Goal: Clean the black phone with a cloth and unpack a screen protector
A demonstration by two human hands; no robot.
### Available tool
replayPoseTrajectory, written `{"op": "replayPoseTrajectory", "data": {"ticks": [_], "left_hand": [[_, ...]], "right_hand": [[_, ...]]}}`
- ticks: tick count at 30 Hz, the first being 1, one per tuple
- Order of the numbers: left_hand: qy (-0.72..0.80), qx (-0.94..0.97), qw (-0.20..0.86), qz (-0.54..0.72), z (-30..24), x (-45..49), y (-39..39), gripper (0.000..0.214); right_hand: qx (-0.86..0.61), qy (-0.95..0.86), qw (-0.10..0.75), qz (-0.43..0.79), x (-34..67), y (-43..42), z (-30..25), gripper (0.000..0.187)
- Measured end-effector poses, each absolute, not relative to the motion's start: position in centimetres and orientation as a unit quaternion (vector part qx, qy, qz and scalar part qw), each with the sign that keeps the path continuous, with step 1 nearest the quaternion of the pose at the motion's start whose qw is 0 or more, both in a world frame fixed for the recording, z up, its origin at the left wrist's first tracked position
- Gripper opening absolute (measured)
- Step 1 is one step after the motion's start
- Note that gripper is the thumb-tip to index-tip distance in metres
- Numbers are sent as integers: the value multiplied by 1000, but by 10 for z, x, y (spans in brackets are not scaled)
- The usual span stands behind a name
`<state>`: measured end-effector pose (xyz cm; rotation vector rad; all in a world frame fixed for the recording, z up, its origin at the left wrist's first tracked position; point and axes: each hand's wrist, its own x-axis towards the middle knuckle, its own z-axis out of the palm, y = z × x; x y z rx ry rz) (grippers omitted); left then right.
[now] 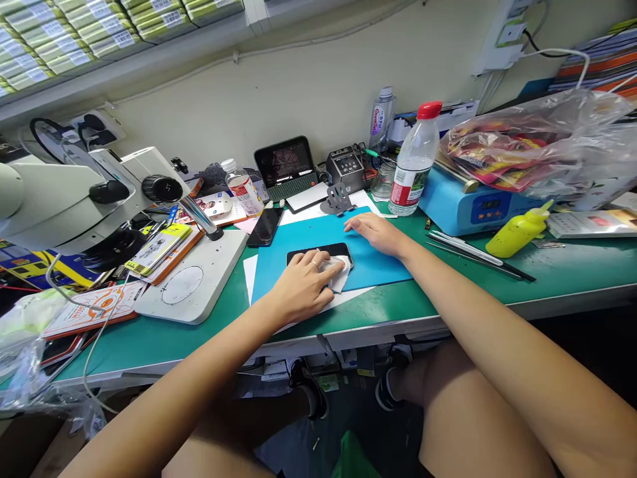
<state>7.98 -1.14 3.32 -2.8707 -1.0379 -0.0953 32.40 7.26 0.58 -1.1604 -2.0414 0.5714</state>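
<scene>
A black phone lies flat on a blue mat near the front of the green bench. My left hand is closed on a white cloth and presses it onto the phone's right part. My right hand rests on the blue mat just beyond the phone, fingers stretched out flat and holding nothing.
A white microscope with its base plate stands at the left. A second dark phone, a red-capped water bottle, a blue heating unit, a yellow squeeze bottle and tweezers lie around the mat.
</scene>
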Motion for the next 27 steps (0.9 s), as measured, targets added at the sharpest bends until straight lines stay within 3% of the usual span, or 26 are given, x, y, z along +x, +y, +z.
{"op": "replayPoseTrajectory", "data": {"ticks": [15,27], "left_hand": [[-338,-939,38,-44,31,88,-17,49],[-407,-911,36,-61,22,36,1,49]], "right_hand": [[-453,-779,364,235,324,74,5,75],[-460,-778,357,236,324,73,7,76]]}}
